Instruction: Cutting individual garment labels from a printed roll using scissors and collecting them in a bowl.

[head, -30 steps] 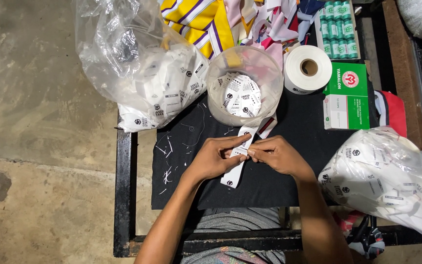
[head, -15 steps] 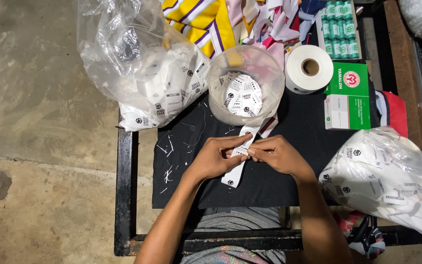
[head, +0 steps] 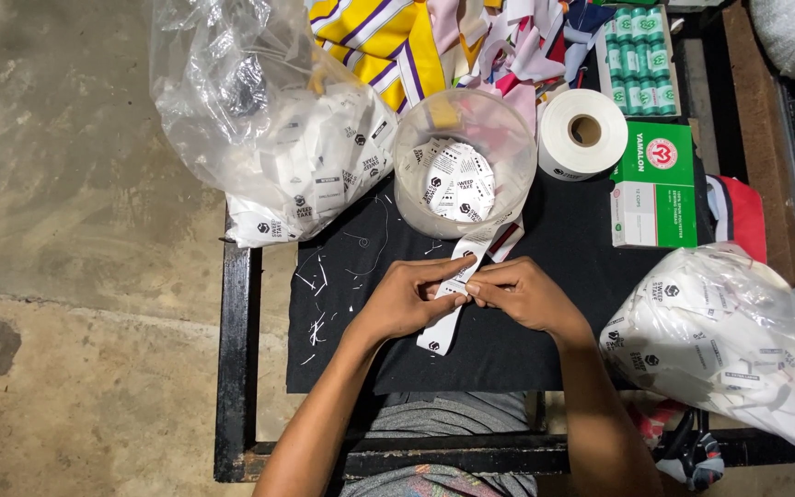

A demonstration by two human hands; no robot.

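I take the clear plastic tub (head: pixel 464 161) of white labels at the back of the desk (head: pixel 232 368) as my landmark. Far to its left a clear bag (head: pixel 269 120) stuffed with white labels slumps over the desk's left rear corner. Down and left of the tub, white thread scraps (head: pixel 319 285) lie scattered on the black cloth (head: pixel 508 350) that covers the desk. Straight in front of the tub, a strip of white labels (head: pixel 453 294) runs out from the tub's near wall and slants toward me across the cloth. My left hand (head: pixel 407 299) has its grip pinched on that strip, thumb and forefinger closed over it at about its middle. My right hand (head: pixel 522 294) meets it from the other side, its grip likewise pinched on the strip, fingertips touching those of the left. The strip's free end lies on the cloth below the left hand. Right of the tub stands a roll of white tape (head: pixel 583 133), just beside it, and further right a green and white box (head: pixel 655 184). Down and far right of the tub a second bag of labels (head: pixel 729 350) rests on the desk's right edge.
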